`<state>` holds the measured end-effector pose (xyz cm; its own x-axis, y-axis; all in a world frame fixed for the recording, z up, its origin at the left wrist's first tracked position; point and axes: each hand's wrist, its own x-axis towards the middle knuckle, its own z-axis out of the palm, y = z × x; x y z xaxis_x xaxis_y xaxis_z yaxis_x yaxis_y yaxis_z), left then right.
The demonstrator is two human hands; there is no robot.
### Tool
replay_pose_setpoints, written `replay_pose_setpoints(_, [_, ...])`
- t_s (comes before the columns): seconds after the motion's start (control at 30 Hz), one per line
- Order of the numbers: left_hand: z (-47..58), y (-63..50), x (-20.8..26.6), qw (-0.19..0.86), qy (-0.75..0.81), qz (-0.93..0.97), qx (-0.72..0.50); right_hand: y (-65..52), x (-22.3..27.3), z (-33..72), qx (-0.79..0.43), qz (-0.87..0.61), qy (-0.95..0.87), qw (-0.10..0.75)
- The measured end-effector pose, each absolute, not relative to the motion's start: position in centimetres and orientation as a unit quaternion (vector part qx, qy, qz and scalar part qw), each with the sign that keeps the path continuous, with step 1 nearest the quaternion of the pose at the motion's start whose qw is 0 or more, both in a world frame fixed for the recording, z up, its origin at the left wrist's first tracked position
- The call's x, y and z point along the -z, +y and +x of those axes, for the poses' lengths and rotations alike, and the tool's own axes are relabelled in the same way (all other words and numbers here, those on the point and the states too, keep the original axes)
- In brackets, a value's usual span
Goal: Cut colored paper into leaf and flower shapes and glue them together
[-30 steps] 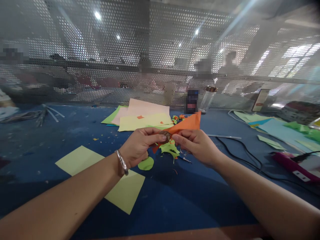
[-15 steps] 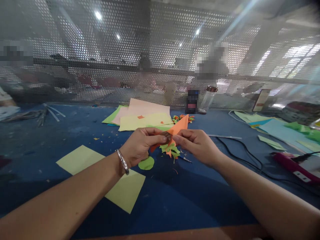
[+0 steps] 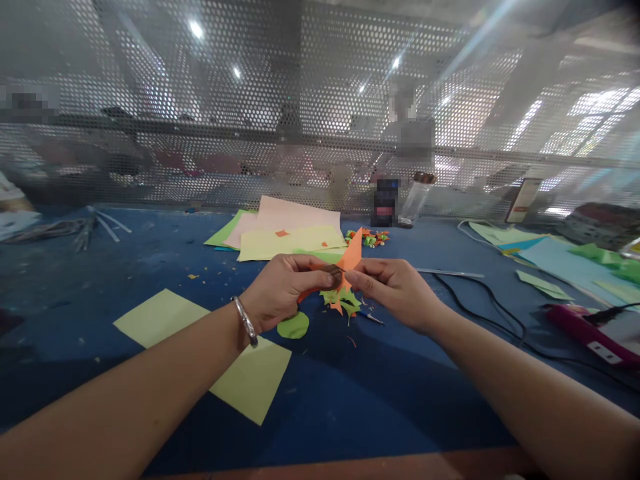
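While beneath hands (image 3: 280, 291), blue table (image 3: 350, 407) before mesh (image 3: 345, 93)

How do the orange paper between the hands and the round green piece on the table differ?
The orange paper is held up in the fingers, while the green piece lies on the table. The orange paper rises to a point; the green piece has a curved edge. Both are bright.

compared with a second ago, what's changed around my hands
The orange paper between the left hand and right hand has swung leftward, its raised tip steeper, uncovering more of the scrap pile behind. No new grip or release shows. Both hands stay nearly in place, the left pinching a small brown piece; the green disc and clear bottle look unmoved.
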<state>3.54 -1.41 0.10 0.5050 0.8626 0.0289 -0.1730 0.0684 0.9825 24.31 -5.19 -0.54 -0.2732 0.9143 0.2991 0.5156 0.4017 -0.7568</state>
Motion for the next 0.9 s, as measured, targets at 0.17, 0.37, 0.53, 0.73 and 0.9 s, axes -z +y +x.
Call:
replay_pose_setpoints(0.17, [3.56, -1.4, -0.08, 0.659, 0.309, 0.559, -0.397, -5.17, 0.49, 24.26, -0.269, -0.473, -0.752, 0.371])
replay_pose_setpoints(0.37, [3.51, -1.34, 0.0, 0.641, 0.31, 0.587, -0.385, -4.96, 0.65, 24.35, -0.271, -0.475, -0.753, 0.367])
replay_pose_setpoints(0.53, [3.47, -1.35, 0.2, 0.633, 0.299, 0.603, -0.381, -4.92, 0.73, 24.29, -0.273, -0.471, -0.747, 0.382])
replay_pose_setpoints(0.73, [3.53, -1.7, -0.01, 0.604, 0.291, 0.639, -0.376, -5.02, 0.59, 23.83, -0.296, -0.486, -0.709, 0.416])
replay_pose_setpoints(0.9, [3.48, -1.7, 0.16, 0.553, 0.295, 0.691, -0.36, -4.93, 0.96, 23.56, -0.345, -0.463, -0.691, 0.435])
